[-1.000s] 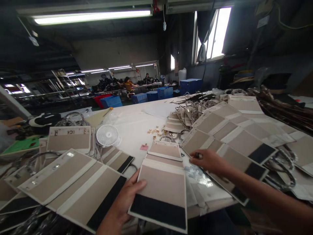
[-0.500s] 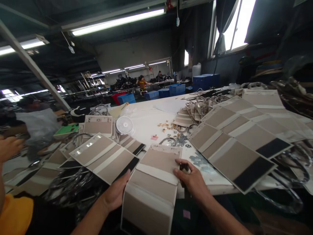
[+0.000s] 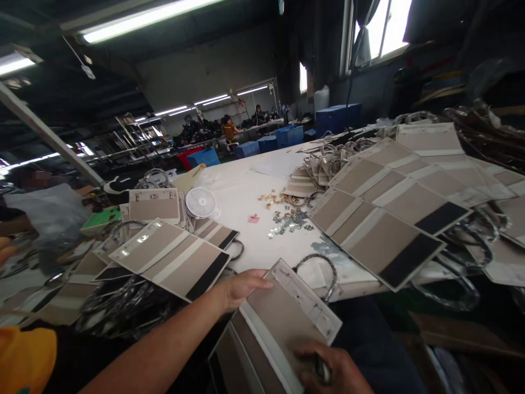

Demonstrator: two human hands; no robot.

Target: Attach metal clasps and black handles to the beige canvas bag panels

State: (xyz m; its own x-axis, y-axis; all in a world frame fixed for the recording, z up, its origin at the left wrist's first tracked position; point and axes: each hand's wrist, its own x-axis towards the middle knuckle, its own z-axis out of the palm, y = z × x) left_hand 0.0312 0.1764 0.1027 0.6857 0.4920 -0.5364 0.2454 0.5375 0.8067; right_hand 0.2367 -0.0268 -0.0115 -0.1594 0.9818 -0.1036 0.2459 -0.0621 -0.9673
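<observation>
A beige bag panel [image 3: 283, 314] with pale strips and a row of small metal prongs along its top edge is tilted in front of me. My left hand [image 3: 240, 287] grips its upper left edge, thumb on the face. A loop handle [image 3: 333, 273], seemingly wrapped in clear plastic, sticks out behind the panel onto the table edge. Low on the panel's right side is my right hand [image 3: 334, 369], blurred, its fingers curled round a small dark object [image 3: 322, 368] whose kind I cannot make out. The panel's lower end runs out of view.
Similar panels lie stacked at left [image 3: 172, 257] and right [image 3: 394, 230]. Gold metal pieces [image 3: 273, 197] and silvery plates [image 3: 291, 223] are scattered on the white table [image 3: 229, 186]. A white fan [image 3: 200, 202] stands left. A co-worker's hand [image 3: 6, 249] shows at the left edge.
The panel has turned, its top edge now slanting down to the right, and its handle has swung into sight. My left hand moved up and right along it; my right hand moved down.
</observation>
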